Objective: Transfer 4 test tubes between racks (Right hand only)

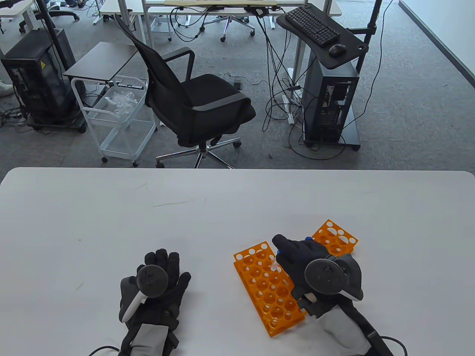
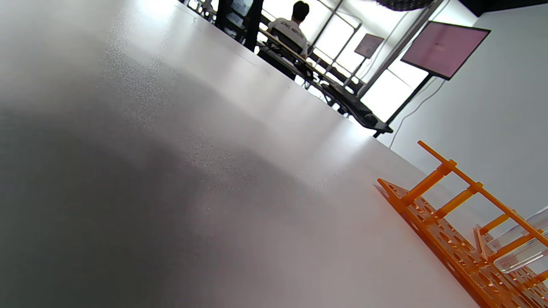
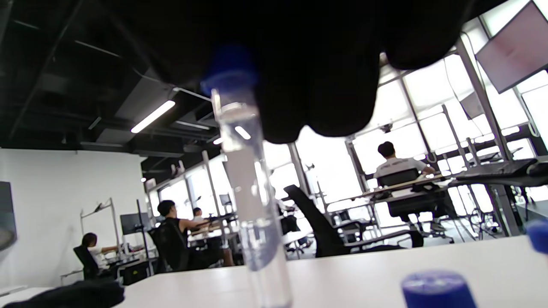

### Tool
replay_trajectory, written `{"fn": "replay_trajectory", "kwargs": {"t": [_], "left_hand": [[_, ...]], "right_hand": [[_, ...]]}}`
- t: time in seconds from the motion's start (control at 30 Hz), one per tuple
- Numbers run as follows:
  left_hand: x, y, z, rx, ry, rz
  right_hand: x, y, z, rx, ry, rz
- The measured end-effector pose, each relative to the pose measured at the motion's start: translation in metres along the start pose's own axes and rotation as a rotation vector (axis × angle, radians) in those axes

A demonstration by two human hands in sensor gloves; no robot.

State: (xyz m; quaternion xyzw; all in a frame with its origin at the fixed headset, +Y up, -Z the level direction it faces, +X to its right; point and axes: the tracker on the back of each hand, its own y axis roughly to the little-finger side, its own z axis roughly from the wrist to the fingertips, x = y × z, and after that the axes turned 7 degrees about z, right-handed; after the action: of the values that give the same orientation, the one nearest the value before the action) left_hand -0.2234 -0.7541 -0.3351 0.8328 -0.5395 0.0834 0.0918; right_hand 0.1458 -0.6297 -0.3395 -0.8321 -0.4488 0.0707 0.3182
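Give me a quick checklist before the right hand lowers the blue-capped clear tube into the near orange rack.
1. Grip: right hand holds the blue-capped clear plastic test tube near its cap. Ok.
2. Tube attitude: roughly upright in the right wrist view. Ok.
3. Position: the tube is over the long orange plastic rack on the table view. Ok.
4. Alignment of tube tip with one hole: cannot tell.
5. Left hand rests flat on the white table, away from both racks. Ok.
6. Tubes left in the far orange rack: the hand hides most of it. Cannot tell.
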Motion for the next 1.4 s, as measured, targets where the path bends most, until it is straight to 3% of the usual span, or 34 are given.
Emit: {"fn": "replay_trajectory", "kwargs": {"t": [0.53,1.4], "left_hand": [[0.0,0.0,0.0,-0.001,-0.001,-0.004],[0.0,0.001,0.0,0.002,-0.005,-0.014]], "right_hand": [[-0.032,-0.012,-0.002,0.033,-0.173,0.026],[-0.056,-0.017,-0.005,0.038,-0.285,0.0]]}}
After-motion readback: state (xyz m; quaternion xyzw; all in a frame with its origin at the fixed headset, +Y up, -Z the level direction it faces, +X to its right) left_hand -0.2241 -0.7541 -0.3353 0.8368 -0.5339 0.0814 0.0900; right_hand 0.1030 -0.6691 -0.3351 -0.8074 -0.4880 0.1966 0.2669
